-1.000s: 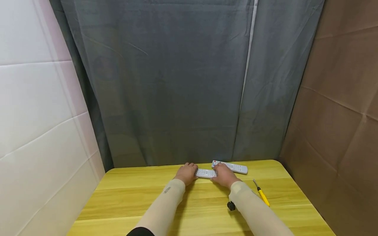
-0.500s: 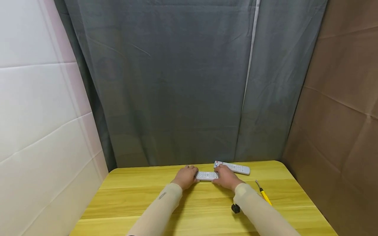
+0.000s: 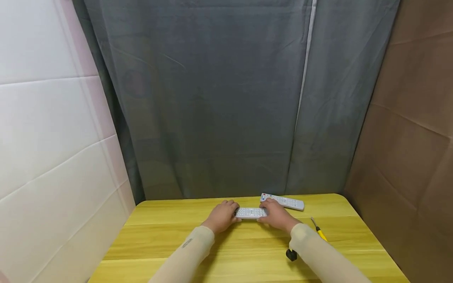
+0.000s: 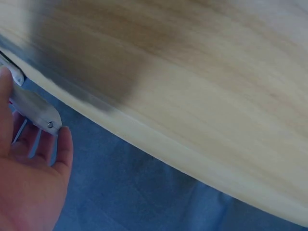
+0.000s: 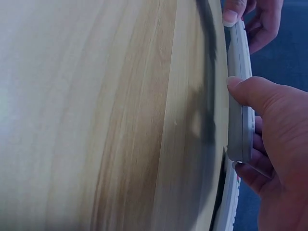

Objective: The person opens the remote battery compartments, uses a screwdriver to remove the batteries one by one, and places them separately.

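Observation:
Both hands hold one white remote (image 3: 250,212) by its ends, just over the far middle of the yellow wooden table (image 3: 247,255). My left hand (image 3: 223,214) grips the left end, fingers curled round it; the left wrist view shows that end of the remote (image 4: 34,109) against the left hand (image 4: 29,183). My right hand (image 3: 275,214) grips the right end. In the right wrist view the right hand (image 5: 269,159) has its thumb on the near edge of the remote (image 5: 239,96) and its fingers behind. A second white remote (image 3: 283,201) lies just behind the right hand.
A yellow-handled screwdriver (image 3: 319,232) lies to the right of my right forearm, and a small black object (image 3: 291,254) sits beside that forearm. A grey curtain (image 3: 226,98) hangs behind the table, with a white wall on the left and brown paper on the right.
Both hands have kept their hold on the remote and drawn it slightly toward me, away from the second remote. The head view has shifted a little.

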